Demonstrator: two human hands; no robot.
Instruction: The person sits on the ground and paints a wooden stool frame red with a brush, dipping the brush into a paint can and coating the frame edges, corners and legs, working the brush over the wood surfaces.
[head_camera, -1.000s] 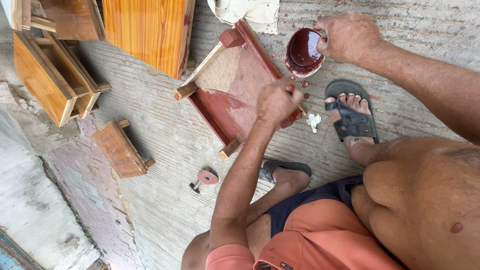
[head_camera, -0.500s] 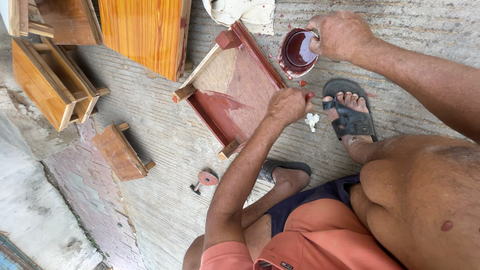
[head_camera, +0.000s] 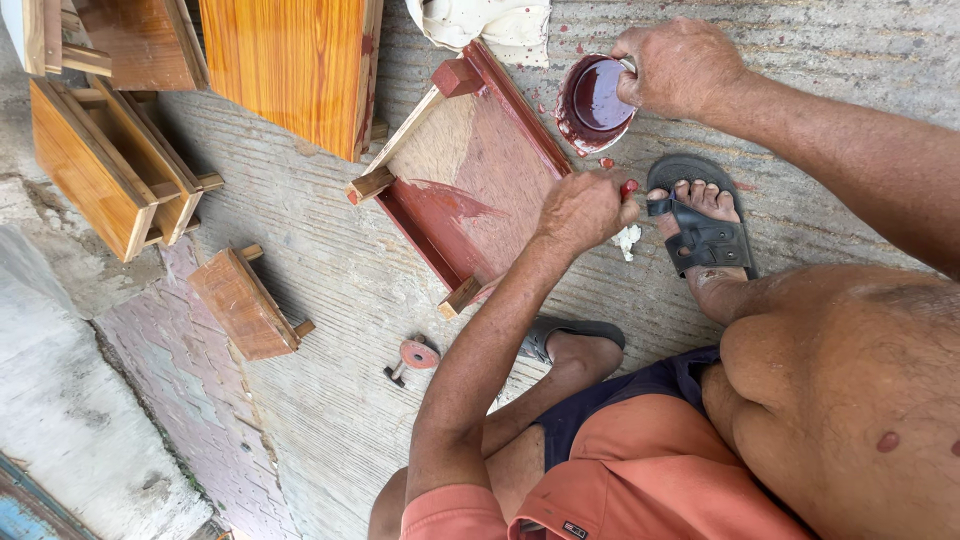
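I squat on a concrete floor over a wooden tray-like frame (head_camera: 470, 170), partly coated in red-brown paint. My left hand (head_camera: 580, 210) rests at the frame's right edge and is closed on a small red-stained brush (head_camera: 628, 188), whose tip points toward my sandalled foot (head_camera: 705, 225). My right hand (head_camera: 675, 65) grips the rim of a small cup of red-brown paint (head_camera: 593, 100), which stands on the floor just right of the frame's far corner. Only the brush tip shows; its handle is hidden in my fist.
Varnished wooden boxes (head_camera: 110, 165) and a varnished panel (head_camera: 295, 70) lie to the left and at the top. A small wooden piece (head_camera: 240, 305) and a round lid (head_camera: 418, 354) are on the floor. A stained cloth (head_camera: 490, 20) lies at the top, and a white scrap (head_camera: 628, 240) sits by my foot.
My left hand has slid from the frame's lower right edge up and to the right, toward the cup. The right hand stays on the cup.
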